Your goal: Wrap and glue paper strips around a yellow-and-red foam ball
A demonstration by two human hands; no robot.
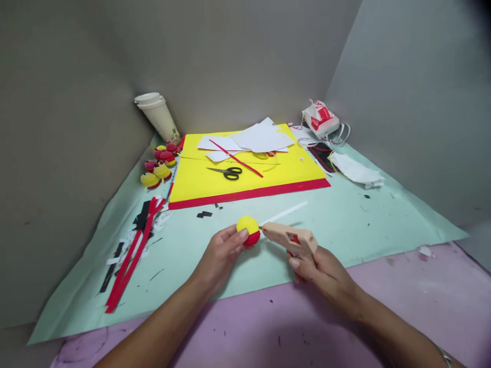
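My left hand [226, 250] is closed around a small ball [248, 225], yellow on top and red below, with the thumb pressed on its front. In my right hand [320, 268] is a beige hot glue gun [289, 238], gripped by its handle and pointing left. Its nozzle tip sits right at the ball's right side; whether the two touch I cannot tell. Behind the glue gun, a white strip [287, 210] lies on the light green sheet [192, 271].
Black-handled scissors [229, 173], white papers [261, 137] and a thin red strip [245, 164] lie on a yellow board [199, 186]. Left are red strips [132, 260], scraps and several red-and-yellow pieces [163, 171] beside a tilted cup [158, 117]. A white-and-red package [321, 118] stands back right.
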